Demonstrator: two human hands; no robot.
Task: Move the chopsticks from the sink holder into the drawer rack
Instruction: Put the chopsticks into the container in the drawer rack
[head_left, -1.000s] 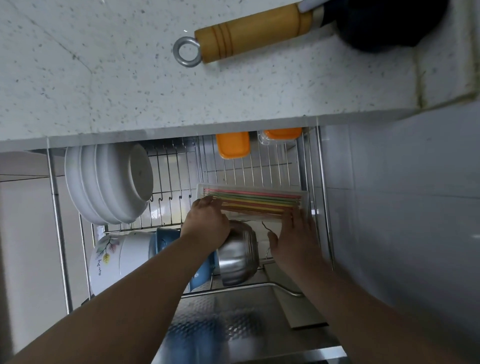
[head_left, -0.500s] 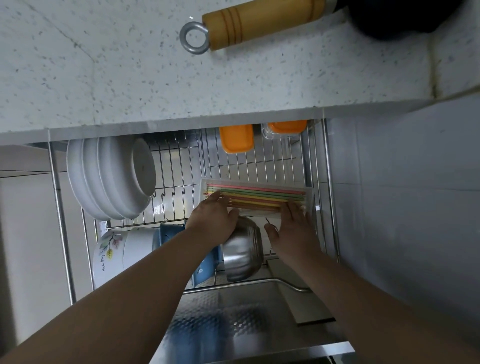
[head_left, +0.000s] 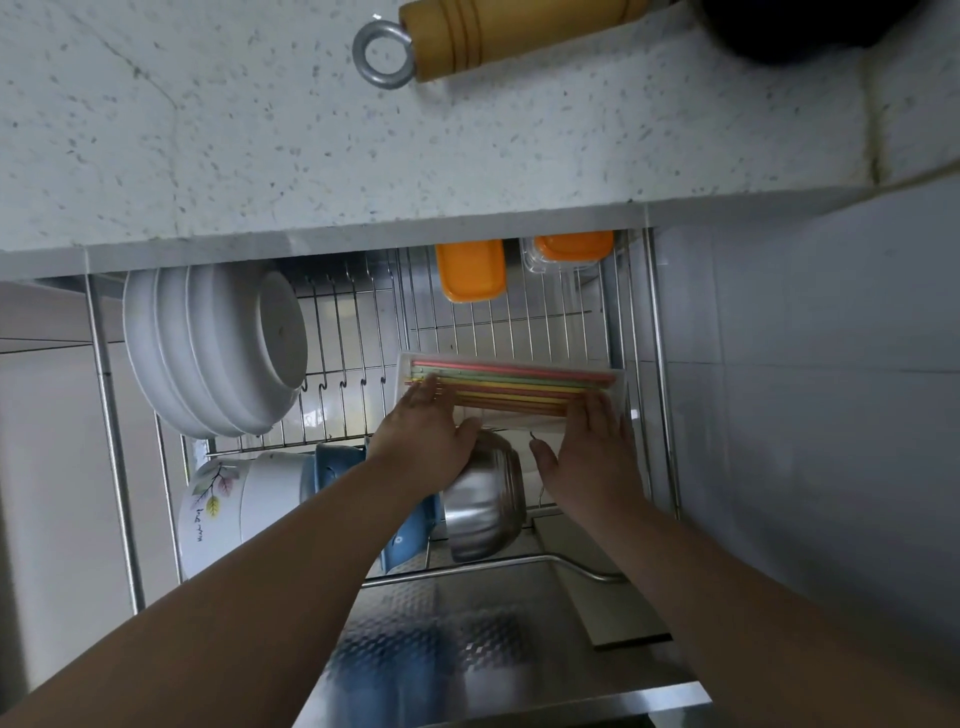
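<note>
Several colourful chopsticks (head_left: 511, 387) lie side by side in a shallow white tray (head_left: 498, 420) at the right of the pulled-out wire drawer rack (head_left: 519, 322). My left hand (head_left: 423, 436) lies with its fingers stretched flat over the chopsticks' left ends. My right hand (head_left: 587, 452) rests its fingertips against their right ends, with the thumb spread out to the side. Neither hand is closed around the chopsticks. No sink holder is in view.
White bowls (head_left: 218, 353) stand stacked on edge at the rack's left. A steel bowl (head_left: 483, 504), a blue bowl (head_left: 332, 462) and a flowered pot (head_left: 228, 509) sit below my hands. Two orange-lidded boxes (head_left: 470, 270) sit at the back. The speckled counter (head_left: 311, 130) overhangs, with a wooden handle (head_left: 493, 36) on it.
My left hand has uncurled and now lies flat on the chopsticks' left ends. The right hand stays at the right ends. The chopsticks have stayed in the tray.
</note>
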